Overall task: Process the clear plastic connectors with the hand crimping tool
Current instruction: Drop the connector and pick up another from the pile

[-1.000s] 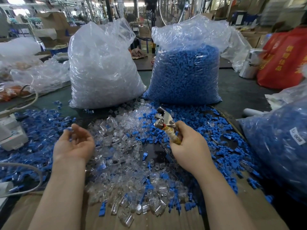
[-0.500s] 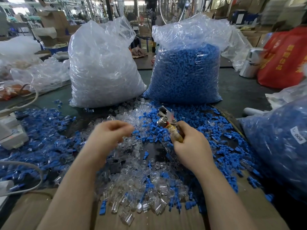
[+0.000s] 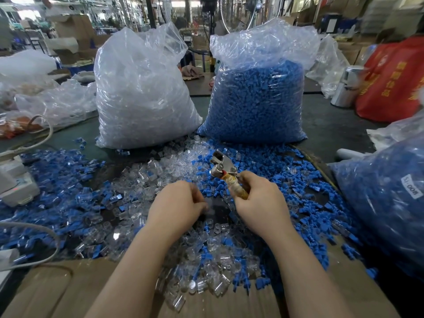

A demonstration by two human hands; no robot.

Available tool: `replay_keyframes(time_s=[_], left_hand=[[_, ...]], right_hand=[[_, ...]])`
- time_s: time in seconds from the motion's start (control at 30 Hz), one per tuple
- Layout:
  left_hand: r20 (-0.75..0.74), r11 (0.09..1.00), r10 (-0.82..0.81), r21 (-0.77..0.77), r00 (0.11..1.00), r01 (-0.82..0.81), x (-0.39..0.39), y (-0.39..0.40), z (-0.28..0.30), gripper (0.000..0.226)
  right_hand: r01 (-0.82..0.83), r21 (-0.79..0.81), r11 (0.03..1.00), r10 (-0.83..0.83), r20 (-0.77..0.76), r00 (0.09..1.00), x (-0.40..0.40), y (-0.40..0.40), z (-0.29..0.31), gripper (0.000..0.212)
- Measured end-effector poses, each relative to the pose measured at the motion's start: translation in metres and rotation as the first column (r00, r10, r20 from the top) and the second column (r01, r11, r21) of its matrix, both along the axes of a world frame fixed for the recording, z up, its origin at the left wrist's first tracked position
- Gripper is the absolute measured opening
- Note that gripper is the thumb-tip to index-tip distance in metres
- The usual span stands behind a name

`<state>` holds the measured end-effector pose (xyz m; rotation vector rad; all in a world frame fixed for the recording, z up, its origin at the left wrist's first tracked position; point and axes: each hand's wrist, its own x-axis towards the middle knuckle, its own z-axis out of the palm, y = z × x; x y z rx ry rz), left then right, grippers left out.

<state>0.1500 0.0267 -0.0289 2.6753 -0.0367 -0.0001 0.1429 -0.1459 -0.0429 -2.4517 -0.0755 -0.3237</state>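
Beyond both hands stand a bag of clear connectors (image 3: 144, 92) and a bag of blue caps (image 3: 254, 99); loose clear plastic connectors (image 3: 206, 246) lie mixed with blue ones under and around the fingers. The right hand (image 3: 259, 200) grips the hand crimping tool (image 3: 226, 173), its long axis angled up and away to the left. The left hand (image 3: 176, 205), just beside it, is curled downward; whether it pinches a connector I cannot tell.

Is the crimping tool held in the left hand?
No, the right hand grips the crimping tool; the left hand does not touch it.

white label (image 3: 411, 187) on blue-parts bag (image 3: 385, 203) | reads "800", perhaps | red bag (image 3: 394, 81) print illegible
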Motion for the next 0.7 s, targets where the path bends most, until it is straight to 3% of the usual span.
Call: replay_keyframes(time_s=[0.07, 0.13, 0.2, 0.33, 0.53, 0.7], left_hand=[[0.075, 0.976, 0.019, -0.217, 0.997, -0.003, -0.001, -0.001, 0.003, 0.014], [0.100, 0.881, 0.033, -0.473, 0.994, 0.018, -0.003, -0.003, 0.007, 0.011], [0.095, 0.782, 0.016, -0.621, 0.995, 0.047, -0.006, -0.007, 0.011, 0.011], [0.138, 0.713, -0.008, -0.694, 0.990, 0.103, -0.008, -0.009, 0.017, 0.023], [0.203, 0.734, -0.027, -0.660, 0.979, 0.157, -0.008, -0.012, 0.017, 0.033], [0.258, 0.722, -0.030, -0.662, 0.966, 0.199, -0.008, -0.008, 0.016, 0.031]], right_hand=[[-0.011, 0.040, 0.999, 0.011, 0.011, 1.000, 0.000, 0.001, 0.000, 0.012], [-0.030, 0.096, 0.995, 0.028, 0.030, 0.999, 0.000, 0.001, -0.001, 0.018], [-0.054, 0.159, 0.986, 0.047, 0.045, 0.998, 0.000, 0.001, 0.000, 0.027], [-0.108, 0.309, 0.945, 0.097, 0.052, 0.994, -0.001, 0.000, 0.001, 0.028], [-0.127, 0.307, 0.943, 0.115, 0.056, 0.992, 0.001, 0.001, 0.002, 0.032], [-0.204, 0.483, 0.851, 0.196, 0.069, 0.978, -0.002, 0.002, 0.005, 0.020]])
